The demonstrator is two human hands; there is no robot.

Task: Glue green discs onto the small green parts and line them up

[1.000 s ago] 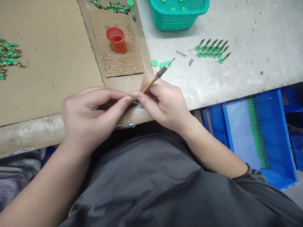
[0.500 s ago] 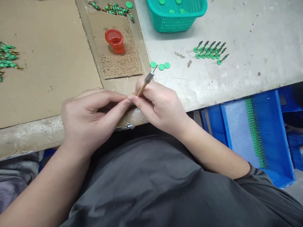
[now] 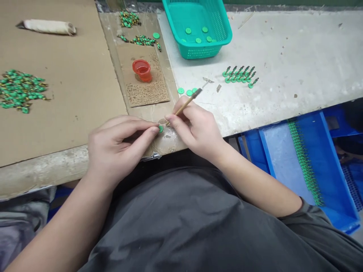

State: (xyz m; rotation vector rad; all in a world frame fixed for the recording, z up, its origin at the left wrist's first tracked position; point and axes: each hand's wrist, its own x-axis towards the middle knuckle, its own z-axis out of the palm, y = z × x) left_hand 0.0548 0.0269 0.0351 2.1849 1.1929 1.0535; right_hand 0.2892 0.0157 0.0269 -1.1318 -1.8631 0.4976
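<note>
My left hand [image 3: 119,145] pinches a small green disc [image 3: 160,129] between thumb and forefinger, just above the table's near edge. In my right hand [image 3: 200,128] is a thin wooden stick tool [image 3: 184,106], its dark wrapped end and fine metal tip slanting up to the right. The stick's lower end comes close to the disc; whether they touch I cannot tell. Beyond my right hand lie a few loose green discs [image 3: 180,91]. A red cup [image 3: 142,70] of liquid stands on a speckled cardboard piece [image 3: 147,96].
Several small dark figures on green discs [image 3: 239,74] stand at the right. A teal basket [image 3: 202,53] holds green discs. Green-and-black pieces [image 3: 22,90] are heaped at left, near a cloth-wrapped tool [image 3: 47,27]. A blue tray [image 3: 337,170] with rows of green pieces sits below the table.
My hands have drawn slightly apart, and the green disc now shows at my left fingertips. The stick tool tilts lower to the right. The view has shifted, showing more of the table's far side.
</note>
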